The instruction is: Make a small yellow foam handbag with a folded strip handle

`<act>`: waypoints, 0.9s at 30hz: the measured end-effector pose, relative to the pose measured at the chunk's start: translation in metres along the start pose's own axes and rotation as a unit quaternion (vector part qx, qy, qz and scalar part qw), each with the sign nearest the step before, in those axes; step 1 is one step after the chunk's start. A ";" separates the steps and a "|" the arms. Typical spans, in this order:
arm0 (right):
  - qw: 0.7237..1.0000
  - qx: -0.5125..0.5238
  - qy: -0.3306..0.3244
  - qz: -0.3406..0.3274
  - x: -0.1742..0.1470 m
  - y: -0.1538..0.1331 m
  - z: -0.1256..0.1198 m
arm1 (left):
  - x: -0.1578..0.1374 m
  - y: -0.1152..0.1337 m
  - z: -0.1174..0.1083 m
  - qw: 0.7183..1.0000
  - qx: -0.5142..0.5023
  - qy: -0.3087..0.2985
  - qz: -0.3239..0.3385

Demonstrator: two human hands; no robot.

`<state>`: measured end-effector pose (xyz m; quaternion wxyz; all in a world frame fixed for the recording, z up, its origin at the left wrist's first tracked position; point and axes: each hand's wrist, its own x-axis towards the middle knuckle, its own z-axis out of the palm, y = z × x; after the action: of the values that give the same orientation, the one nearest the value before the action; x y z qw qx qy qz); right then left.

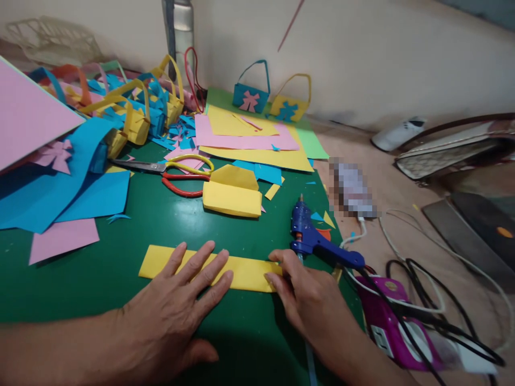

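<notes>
A long folded strip of yellow paper lies flat on the green tabletop. Across its left half rests my left hand, palm down with the fingers spread. My right hand pinches the strip's right end between thumb and fingers. Just beyond the strip sits a small folded yellow paper box with its flap raised. To its left lie scissors with one yellow and one red handle. A blue glue gun lies beside my right hand, nozzle pointing away from me.
Finished paper bags with handles crowd the back left. Blue sheets and a pink sheet lie left. Two small bags stand behind stacked coloured paper. Right of the table are cables and a purple power strip.
</notes>
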<state>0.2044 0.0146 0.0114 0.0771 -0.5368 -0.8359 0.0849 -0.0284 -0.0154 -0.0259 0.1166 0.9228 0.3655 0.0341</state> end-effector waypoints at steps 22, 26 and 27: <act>0.969 -0.222 0.076 -0.079 -0.005 -0.009 0.000 | 0.001 -0.002 0.000 0.999 0.025 -0.012 0.023; 0.945 -0.265 0.059 -0.184 -0.010 -0.023 0.004 | 0.003 -0.005 -0.005 0.999 0.004 -0.024 0.033; 0.941 -0.274 0.047 -0.193 -0.012 -0.028 0.005 | 0.003 -0.005 -0.006 0.999 0.001 -0.027 0.034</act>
<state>0.1837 -0.0079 0.0122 -0.0189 -0.3686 -0.9100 -0.1889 -0.0304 -0.0087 -0.0216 0.1244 0.9355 0.3303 0.0133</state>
